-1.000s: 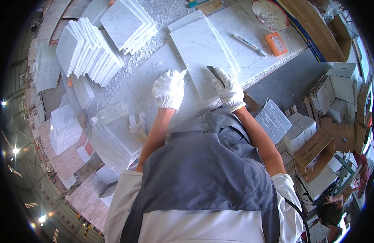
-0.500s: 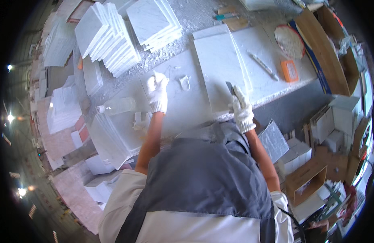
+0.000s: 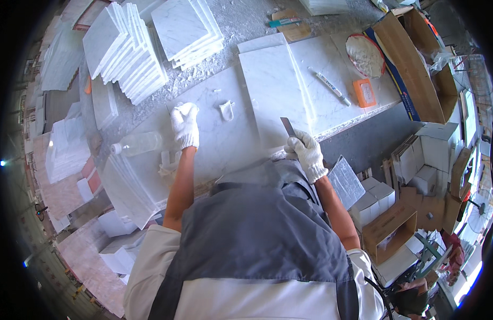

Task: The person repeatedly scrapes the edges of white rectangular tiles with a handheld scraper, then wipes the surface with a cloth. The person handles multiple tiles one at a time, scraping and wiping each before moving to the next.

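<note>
2 gloved hands [image 3: 186, 126] [image 3: 308, 156], apparently 1 scraper [image 3: 287, 127]

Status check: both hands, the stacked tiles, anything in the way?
Right hand gripping flat blade, by stacked tiles. Left hand curled, contents unclear. Small white piece lying between left hand and tiles.

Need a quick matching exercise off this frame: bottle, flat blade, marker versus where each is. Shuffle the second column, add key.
Things:
1. Bottle
2. Flat blade
3. Marker

Places:
A. In the grip of the right hand
B. Between the stacked slabs and the orange block
C. On its side, left of the left hand

Pairs: 1-C, 2-A, 3-B
</note>
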`<action>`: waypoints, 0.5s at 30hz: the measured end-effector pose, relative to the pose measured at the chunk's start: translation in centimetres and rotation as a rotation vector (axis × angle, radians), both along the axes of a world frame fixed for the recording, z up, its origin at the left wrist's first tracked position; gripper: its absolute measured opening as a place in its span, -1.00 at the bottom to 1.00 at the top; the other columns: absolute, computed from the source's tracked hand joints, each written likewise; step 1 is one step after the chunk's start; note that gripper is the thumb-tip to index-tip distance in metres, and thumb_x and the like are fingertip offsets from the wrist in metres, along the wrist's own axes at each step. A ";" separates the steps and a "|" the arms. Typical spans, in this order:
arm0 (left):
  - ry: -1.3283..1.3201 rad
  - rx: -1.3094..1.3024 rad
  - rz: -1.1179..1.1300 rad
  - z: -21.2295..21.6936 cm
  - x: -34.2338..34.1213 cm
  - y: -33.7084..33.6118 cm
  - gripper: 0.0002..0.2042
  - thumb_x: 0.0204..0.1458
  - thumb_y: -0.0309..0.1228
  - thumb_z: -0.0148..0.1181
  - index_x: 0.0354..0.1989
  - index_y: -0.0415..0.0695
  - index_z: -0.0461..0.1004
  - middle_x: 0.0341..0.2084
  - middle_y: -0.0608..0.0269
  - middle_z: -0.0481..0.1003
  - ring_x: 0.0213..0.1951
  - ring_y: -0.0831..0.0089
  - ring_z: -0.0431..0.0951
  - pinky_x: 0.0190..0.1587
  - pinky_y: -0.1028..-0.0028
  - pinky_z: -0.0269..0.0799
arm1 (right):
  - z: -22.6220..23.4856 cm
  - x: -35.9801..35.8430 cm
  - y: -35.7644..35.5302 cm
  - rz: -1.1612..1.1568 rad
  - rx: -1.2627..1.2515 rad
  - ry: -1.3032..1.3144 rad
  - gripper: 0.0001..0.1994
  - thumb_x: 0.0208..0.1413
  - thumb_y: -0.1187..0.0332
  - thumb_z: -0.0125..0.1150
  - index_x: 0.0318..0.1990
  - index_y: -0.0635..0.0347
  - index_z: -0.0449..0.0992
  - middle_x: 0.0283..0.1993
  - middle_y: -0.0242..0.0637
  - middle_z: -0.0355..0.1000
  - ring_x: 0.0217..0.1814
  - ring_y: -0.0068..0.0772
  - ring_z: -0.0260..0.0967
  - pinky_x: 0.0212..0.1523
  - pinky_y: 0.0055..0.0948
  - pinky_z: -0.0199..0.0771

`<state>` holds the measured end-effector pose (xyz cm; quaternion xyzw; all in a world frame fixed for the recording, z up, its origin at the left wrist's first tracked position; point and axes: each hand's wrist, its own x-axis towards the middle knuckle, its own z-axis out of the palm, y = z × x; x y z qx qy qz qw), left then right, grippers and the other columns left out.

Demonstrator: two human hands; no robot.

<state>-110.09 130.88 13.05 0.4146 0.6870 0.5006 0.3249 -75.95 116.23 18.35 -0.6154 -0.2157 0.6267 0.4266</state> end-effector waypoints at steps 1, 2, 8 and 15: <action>0.012 0.006 -0.016 -0.1 -0.1 0.0 -0.59 -0.01 -0.45 0.42 0.00 -0.24 0.42 -0.12 0.22 0.50 -0.04 0.45 0.49 0.10 0.41 0.40 | -0.1 -0.2 0.1 -0.007 -0.009 0.027 -0.66 0.31 0.31 0.19 0.13 0.33 0.46 -0.20 -0.31 0.50 -0.21 -0.51 0.52 -0.21 -0.47 0.64; 0.025 0.029 -0.035 -0.3 -0.1 -0.1 -0.58 -0.01 -0.45 0.42 0.01 -0.24 0.42 -0.11 0.22 0.50 -0.03 0.45 0.49 0.10 0.41 0.40 | -0.2 -0.3 0.2 -0.026 -0.028 0.051 -0.69 0.31 0.31 0.19 0.09 0.33 0.48 -0.20 -0.30 0.51 -0.21 -0.50 0.53 -0.21 -0.47 0.65; 0.033 -0.007 -0.015 -0.5 -0.2 -0.7 -0.54 -0.04 -0.50 0.43 0.05 -0.24 0.42 -0.05 0.25 0.46 0.03 0.46 0.44 0.19 0.39 0.32 | -0.7 0.4 0.7 -0.079 0.029 0.133 -0.70 0.29 0.28 0.25 0.03 0.30 0.51 -0.20 -0.30 0.53 -0.19 -0.46 0.53 -0.15 -0.43 0.63; 0.353 -0.075 -0.007 2.8 0.7 -5.1 -0.33 0.00 -0.46 0.41 0.30 -0.28 0.26 0.25 0.03 0.33 0.32 0.24 0.29 0.38 0.28 0.14 | 0.5 5.9 3.3 -0.253 0.038 -0.085 -0.68 0.28 0.24 0.26 0.05 0.28 0.54 -0.21 -0.37 0.53 -0.23 -0.54 0.49 -0.19 -0.47 0.59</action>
